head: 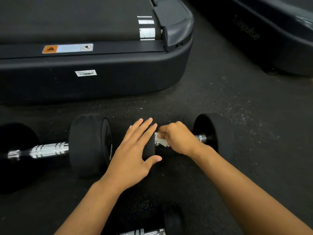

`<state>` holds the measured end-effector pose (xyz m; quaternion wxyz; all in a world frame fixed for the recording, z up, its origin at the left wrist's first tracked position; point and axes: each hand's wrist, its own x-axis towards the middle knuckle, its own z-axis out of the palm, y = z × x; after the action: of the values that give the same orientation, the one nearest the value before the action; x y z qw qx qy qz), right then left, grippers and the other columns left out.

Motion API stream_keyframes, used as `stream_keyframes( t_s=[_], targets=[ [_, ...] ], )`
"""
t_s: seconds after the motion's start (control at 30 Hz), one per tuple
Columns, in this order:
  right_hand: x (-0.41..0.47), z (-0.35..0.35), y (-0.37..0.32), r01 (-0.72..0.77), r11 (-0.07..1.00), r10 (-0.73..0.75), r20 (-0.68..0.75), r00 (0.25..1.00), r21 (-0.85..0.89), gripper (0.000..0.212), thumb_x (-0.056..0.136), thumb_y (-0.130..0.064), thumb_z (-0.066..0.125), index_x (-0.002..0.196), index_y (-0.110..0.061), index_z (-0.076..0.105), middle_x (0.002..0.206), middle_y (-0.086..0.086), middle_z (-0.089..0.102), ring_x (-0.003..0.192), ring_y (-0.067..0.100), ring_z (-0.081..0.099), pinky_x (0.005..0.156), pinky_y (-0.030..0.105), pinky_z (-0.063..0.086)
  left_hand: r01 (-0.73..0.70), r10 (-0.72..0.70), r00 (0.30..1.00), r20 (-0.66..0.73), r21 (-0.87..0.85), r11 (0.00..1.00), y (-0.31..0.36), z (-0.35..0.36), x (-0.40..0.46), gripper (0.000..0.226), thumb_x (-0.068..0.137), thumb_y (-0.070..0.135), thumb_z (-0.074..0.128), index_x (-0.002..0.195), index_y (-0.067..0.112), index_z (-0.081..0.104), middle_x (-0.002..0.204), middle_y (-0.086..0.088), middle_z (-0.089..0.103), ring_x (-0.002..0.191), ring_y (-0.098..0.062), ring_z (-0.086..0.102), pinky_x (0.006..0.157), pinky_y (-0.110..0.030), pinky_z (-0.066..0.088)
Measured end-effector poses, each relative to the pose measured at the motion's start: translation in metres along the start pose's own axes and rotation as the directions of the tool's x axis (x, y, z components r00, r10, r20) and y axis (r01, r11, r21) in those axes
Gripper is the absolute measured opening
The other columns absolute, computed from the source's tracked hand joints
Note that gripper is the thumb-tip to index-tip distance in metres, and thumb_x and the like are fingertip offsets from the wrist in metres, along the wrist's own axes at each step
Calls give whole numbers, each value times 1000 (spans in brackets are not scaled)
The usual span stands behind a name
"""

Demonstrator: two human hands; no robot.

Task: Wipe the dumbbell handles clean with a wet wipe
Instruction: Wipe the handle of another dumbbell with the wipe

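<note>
- We look down at a dark speckled gym floor, where a dumbbell with black round ends lies crosswise in front of us.
- Our left hand lies flat with fingers straight and spread wide, pressing on the dumbbell's left end, thumb curved under it.
- Our right hand is curled around the chrome handle, pinching a small white wet wipe against the handle close to the left end.
- A short stretch of bare handle shows between our right hand and the right end.
- A second dumbbell lies to the left, its end just beside the first one's.
- A third dumbbell sits partly in view at the bottom edge, between our forearms.
- Behind the dumbbells is the base of a black treadmill; another machine stands at the upper right.
</note>
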<state>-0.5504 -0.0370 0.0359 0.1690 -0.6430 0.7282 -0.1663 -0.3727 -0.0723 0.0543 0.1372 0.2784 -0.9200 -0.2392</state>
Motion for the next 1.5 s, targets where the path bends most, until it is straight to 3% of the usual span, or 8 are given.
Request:
stream_keyframes(
  t_s=[0.17,0.3,0.43,0.57,0.77,1.07,1.37,1.5],
  targets=[
    [-17,3,3,84,996,-84,-3,996,-5,20,90,-13,53,103,-11,68,91,8,71,84,25,67,76,39,52,1,-1,1000,11,10,1000,-2,-1,1,83,79,44,65,143,36,13,150,27,0,136,9,-14,105,-9,-15],
    [-12,-5,8,18,1000,-18,-14,1000,-22,19,91,-15,53,74,-10,58,66,8,61,65,25,57,64,36,46,-4,4,1000,-2,6,1000,-1,1,0,83,79,42,67,143,34,15,150,25,2,137,7,-12,108,-12,-12],
    [-20,1,11,53,998,-53,5,999,-44,15,90,-17,53,95,-11,65,82,8,69,77,25,64,70,41,51,-4,4,1000,8,12,1000,-2,-1,1,83,79,43,66,143,35,14,151,25,2,136,8,-12,108,-13,-11],
    [-10,-6,10,-8,999,8,9,1000,-35,19,91,-15,54,72,-12,53,64,2,56,64,22,56,63,40,48,-6,6,1000,0,2,1000,-1,-1,1,83,79,43,66,141,37,11,151,23,3,137,7,-12,111,-20,-6],
    [-10,-8,13,-81,997,81,48,996,-8,28,94,-19,50,67,-17,50,64,-1,54,66,21,55,61,33,42,-4,4,1000,13,17,1000,-2,-1,0,84,78,45,65,141,38,10,150,26,0,136,9,-14,106,-12,-10],
    [3,-12,14,-105,994,107,102,989,-29,18,93,-18,50,90,-16,68,80,6,64,79,22,59,72,36,49,-16,16,1000,-14,1,1000,-3,1,-1,84,78,42,68,143,35,16,150,24,5,137,7,-10,108,-14,-9],
    [-40,15,27,201,972,-224,-223,949,-120,31,81,-1,62,112,-4,66,113,12,66,105,26,63,88,44,52,-25,25,999,-29,-12,1000,-4,4,-1,83,78,42,67,144,33,18,152,22,7,138,5,-8,110,-17,-6],
    [-46,44,20,314,907,-385,-248,889,-281,33,89,-7,44,115,0,62,123,17,60,115,32,56,106,39,35,-27,27,999,-38,-7,1000,-7,3,1,82,78,42,67,144,31,20,152,21,9,139,5,-7,111,-19,-3]
  ],
)
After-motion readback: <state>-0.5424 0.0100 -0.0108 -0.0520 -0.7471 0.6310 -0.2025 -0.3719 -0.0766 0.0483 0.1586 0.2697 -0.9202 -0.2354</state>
